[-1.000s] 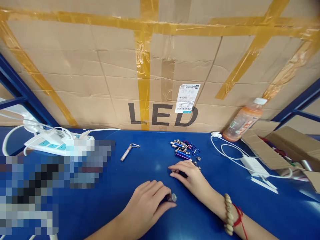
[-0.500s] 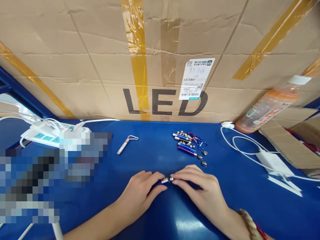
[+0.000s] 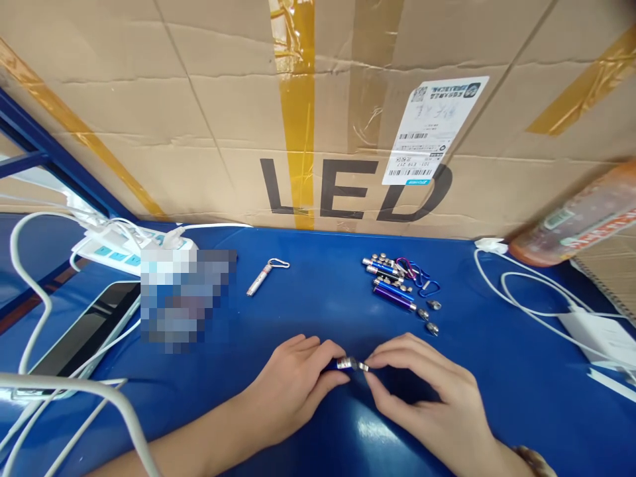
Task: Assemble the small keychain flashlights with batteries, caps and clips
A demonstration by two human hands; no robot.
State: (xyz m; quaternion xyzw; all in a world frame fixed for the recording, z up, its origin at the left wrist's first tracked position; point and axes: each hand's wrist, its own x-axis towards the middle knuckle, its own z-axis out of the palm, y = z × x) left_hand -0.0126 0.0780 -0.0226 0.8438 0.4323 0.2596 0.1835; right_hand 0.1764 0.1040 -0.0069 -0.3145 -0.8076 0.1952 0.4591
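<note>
The blue penlight (image 3: 342,364) sits just above the near part of the bench (image 3: 318,301), its labelled, dark-tipped end pointing toward the person's right. The left hand (image 3: 304,379) has its thumb and forefinger closed around the barrel, the rest of which is hidden in the palm. Facing that end, the right hand (image 3: 426,391) pinches a small silver button cell (image 3: 364,366) between thumb and fingertips (whether one cell or a short stack is too small to tell).

The barrel looks like thin metal: light, stiff and probably a little slippery, so it is best gripped mid-length, leaving its end free. The cell, hard and smooth, would likely skid or roll if squeezed off-centre; its rim seems the surest hold.

Beyond the right hand lie small metal caps (image 3: 432,328), a purple penlight barrel (image 3: 394,297) and blue carabiners (image 3: 430,288); farther left, a silver penlight (image 3: 259,281) lies apart.
</note>
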